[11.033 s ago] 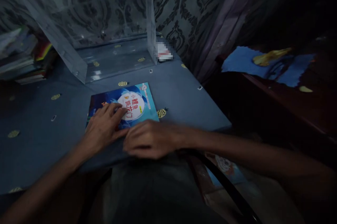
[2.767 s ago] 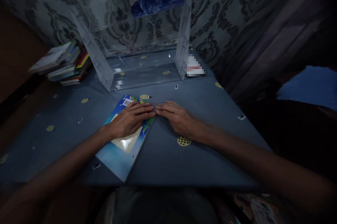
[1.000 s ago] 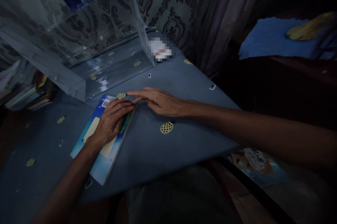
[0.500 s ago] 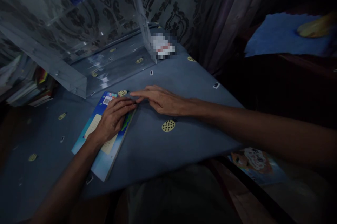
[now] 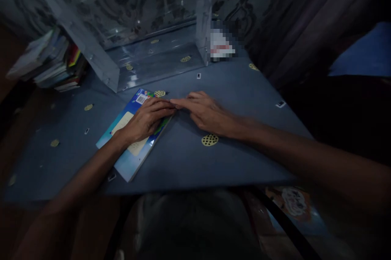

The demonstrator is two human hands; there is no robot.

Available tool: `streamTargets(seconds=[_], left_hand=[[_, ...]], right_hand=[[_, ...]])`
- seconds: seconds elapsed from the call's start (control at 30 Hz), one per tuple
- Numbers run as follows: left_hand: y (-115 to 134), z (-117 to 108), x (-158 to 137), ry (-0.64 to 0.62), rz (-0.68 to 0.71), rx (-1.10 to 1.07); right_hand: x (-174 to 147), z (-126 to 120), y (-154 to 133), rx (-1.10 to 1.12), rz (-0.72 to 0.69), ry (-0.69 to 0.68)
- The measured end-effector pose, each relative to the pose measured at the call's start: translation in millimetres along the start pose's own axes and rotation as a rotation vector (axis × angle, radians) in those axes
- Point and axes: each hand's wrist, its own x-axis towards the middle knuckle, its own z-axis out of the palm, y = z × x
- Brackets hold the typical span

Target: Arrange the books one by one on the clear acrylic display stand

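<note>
A blue paperback book (image 5: 139,147) with a barcode and a cream text panel lies at a slant on the cloth-covered table. Flat across its upper part rests my left hand (image 5: 149,118), fingers stretched out toward the book's right edge and covering part of the cover. My right hand (image 5: 209,112) is just beyond that edge, its index finger extended and meeting the left fingertips; its other fingers are slightly bent. Nothing shows in its grasp. Whether the right fingertip also touches the book is hidden.
Behind the book stands a clear acrylic rack (image 5: 104,64). A stack of books (image 5: 56,60) sits at the back left. A blurred white item (image 5: 220,46) is beside the rack's right side. The grey-blue tablecloth (image 5: 180,158) has pineapple prints. Below the table edge lies another colourful book (image 5: 296,207).
The view has swung left, so the rack, stack and book appear farther right. Both hands keep nearly the same place at the book, fingertips still together.
</note>
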Motion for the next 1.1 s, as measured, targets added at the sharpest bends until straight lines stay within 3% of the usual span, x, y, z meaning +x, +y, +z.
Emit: streamTargets(seconds=[0.23,0.43,0.73,0.87,1.1], left_hand=[[8.5,-10.5,-16.0,-0.105,-0.028,-0.004],[29.5,-26.1,-50.0,-0.171,-0.082,-0.027],[52.5,-50.1,-111.5,-0.348,-0.161,-0.056],[57.3,-42.9,-116.2,-0.357,-0.195,-0.026],[70.3,-8.6,-90.0,-0.202,-0.236,0.124]], right_hand=[[-1.1,-0.1,-2.5,-0.089,-0.079,-0.029],[-3.7,3.3,-3.1,-0.252,-0.164,-0.069],[-6.1,4.7,-16.2,-0.359,-0.095,-0.103],[-1.7,3.7,-12.4,-0.352,-0.091,-0.116],[27.5,3.1,19.4,-0.331,-0.071,-0.134]])
